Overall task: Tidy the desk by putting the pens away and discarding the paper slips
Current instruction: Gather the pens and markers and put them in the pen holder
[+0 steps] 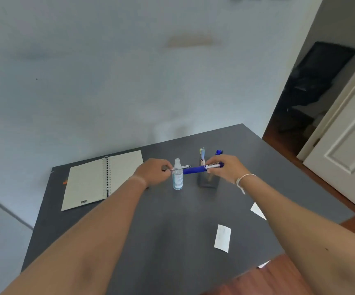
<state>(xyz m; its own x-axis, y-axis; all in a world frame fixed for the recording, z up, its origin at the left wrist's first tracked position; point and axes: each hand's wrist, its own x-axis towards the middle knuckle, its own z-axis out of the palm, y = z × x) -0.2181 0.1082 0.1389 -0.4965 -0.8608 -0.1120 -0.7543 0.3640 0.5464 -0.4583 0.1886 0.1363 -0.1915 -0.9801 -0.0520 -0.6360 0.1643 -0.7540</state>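
Both hands work above the far middle of the grey desk [151,220]. The left hand [154,171] pinches a slim clear-barrelled pen [181,167] between curled fingertips, holding it roughly level in front of the small clear bottle [177,176]. The right hand [225,168] grips a thick blue marker [202,168] near its labelled end, fingers curled round the barrel; the marker lies horizontal, its blue end pointing toward the slim pen. Whether the two implements touch cannot be told.

The dark pen holder [207,182] stands just behind and below the right hand, beside the bottle. It already contains several pens, their tops projecting above the rim.

Step in hand, as judged: transfer of both implements into the holder. Recommended procedure:

1. Rotate each implement from level to upright before lowering it.
2. Insert one at a time. The right hand is nearest the holder and should go first.
3. Aim at an unoccupied part of the opening, since the pens already inside crowd it.
4. Keep the left hand and forearm away from the bottle, which is narrow and may tip if knocked.

Two white paper slips remain on the near right of the desk: one [222,238] lies flat, well apart from the holder; another [257,210] is partly hidden by the right forearm. A pale scrap [264,264] shows at the near edge; its nature is unclear. An open spiral notebook [99,179] lies at far left.
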